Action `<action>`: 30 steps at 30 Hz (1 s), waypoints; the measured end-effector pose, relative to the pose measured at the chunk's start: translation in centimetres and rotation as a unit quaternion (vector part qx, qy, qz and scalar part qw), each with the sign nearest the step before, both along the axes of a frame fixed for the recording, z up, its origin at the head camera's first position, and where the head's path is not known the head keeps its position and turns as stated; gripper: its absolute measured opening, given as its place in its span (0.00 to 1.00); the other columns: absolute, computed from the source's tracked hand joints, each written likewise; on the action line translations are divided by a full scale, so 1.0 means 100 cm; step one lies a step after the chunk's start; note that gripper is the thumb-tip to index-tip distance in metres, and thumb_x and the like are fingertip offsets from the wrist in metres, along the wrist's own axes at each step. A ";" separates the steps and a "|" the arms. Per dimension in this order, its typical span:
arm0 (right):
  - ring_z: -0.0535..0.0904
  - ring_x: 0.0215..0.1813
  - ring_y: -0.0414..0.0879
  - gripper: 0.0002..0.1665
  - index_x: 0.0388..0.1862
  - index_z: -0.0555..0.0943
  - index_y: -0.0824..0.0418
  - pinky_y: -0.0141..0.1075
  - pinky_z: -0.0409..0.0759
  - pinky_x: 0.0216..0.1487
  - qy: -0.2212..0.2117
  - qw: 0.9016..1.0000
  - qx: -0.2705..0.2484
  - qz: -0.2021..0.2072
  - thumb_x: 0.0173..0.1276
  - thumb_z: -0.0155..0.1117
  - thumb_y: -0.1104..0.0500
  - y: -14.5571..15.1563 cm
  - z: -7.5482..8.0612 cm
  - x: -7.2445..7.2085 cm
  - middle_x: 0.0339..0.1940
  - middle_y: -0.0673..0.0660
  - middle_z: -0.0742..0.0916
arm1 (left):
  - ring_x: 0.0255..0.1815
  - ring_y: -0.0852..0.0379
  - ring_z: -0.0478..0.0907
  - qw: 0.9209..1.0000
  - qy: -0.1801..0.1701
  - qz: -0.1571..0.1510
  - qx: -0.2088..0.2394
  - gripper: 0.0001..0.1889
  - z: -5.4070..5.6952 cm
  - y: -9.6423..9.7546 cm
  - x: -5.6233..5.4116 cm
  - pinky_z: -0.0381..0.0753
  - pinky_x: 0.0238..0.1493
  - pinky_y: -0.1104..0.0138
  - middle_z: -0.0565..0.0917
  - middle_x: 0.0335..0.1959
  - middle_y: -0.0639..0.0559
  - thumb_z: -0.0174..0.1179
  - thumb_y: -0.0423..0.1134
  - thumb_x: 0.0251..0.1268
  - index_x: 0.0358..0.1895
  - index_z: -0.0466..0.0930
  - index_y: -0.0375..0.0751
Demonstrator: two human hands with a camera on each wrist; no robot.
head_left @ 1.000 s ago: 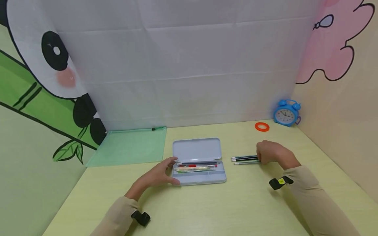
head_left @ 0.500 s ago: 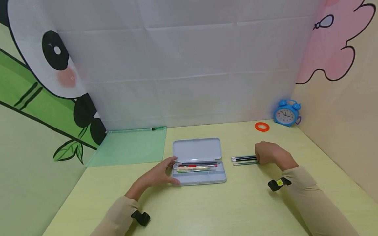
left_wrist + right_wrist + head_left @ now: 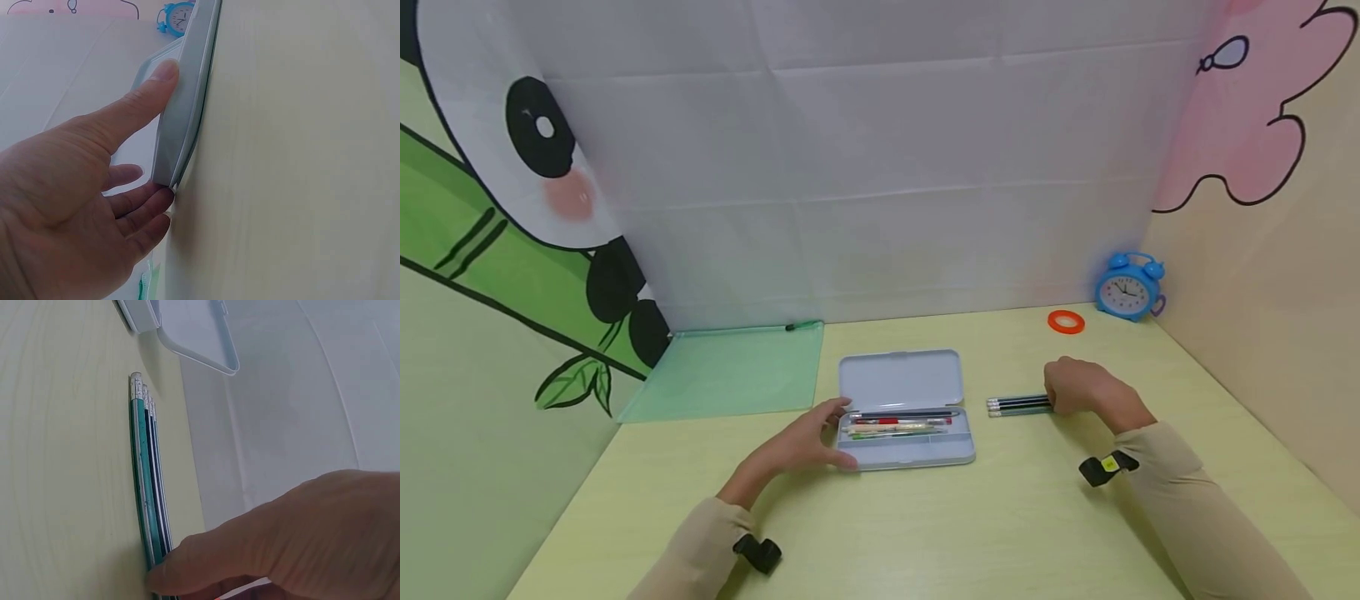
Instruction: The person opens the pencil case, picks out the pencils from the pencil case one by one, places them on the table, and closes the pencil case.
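A pale grey-blue pencil case (image 3: 910, 457) lies on the table with its lid folded back, several pens and pencils (image 3: 898, 425) in its upper compartment. My left hand (image 3: 805, 440) holds the case by its left end. In the left wrist view the thumb (image 3: 140, 103) lies on the front side and the fingers (image 3: 140, 215) reach round the corner. To the right, my right hand (image 3: 1078, 386) pinches a bundle of several pencils (image 3: 1018, 406) flat on the table, eraser ends toward the case. A green one (image 3: 144, 456) lies nearest in the right wrist view; their far ends are hidden under the hand.
A translucent green zip pouch (image 3: 737, 371) lies at the back left. Behind the right hand are an orange-red ring (image 3: 1066, 322) and a blue alarm clock (image 3: 1126, 292). A white sheet (image 3: 880, 167) stands along the table's back edge.
My right hand has shifted slightly left. The front pencil, earlier a little apart and offset, now lies close against the others with its end nearly level. The left hand and the case have not moved.
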State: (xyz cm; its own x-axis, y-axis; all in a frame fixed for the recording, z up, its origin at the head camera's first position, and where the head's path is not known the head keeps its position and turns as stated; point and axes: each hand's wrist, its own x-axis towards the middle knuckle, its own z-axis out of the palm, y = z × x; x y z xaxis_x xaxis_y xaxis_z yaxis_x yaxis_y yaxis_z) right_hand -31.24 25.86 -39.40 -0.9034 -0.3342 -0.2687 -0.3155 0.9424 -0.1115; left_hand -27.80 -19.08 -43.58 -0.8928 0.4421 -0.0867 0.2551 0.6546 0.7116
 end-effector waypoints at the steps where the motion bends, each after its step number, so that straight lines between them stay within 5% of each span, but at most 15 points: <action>1: 0.74 0.29 0.48 0.05 0.33 0.84 0.63 0.38 0.76 0.33 0.001 1.000 0.000 0.001 0.60 0.66 0.71 0.000 0.000 0.000 0.25 0.52 0.79 | 0.61 0.48 0.70 1.000 -0.001 0.001 -0.001 0.54 0.000 0.000 0.000 0.66 0.68 0.48 0.74 0.61 0.46 0.81 0.51 0.45 0.75 0.60 0.38; 30: 0.74 0.31 0.49 0.06 0.31 0.82 0.61 0.40 0.78 0.36 0.007 1.000 -0.014 0.002 0.61 0.68 0.71 -0.001 0.007 0.005 0.26 0.53 0.79 | 0.61 0.47 0.70 1.000 0.002 0.002 0.005 0.54 -0.001 0.001 0.000 0.66 0.68 0.48 0.74 0.60 0.46 0.81 0.49 0.45 0.75 0.61 0.38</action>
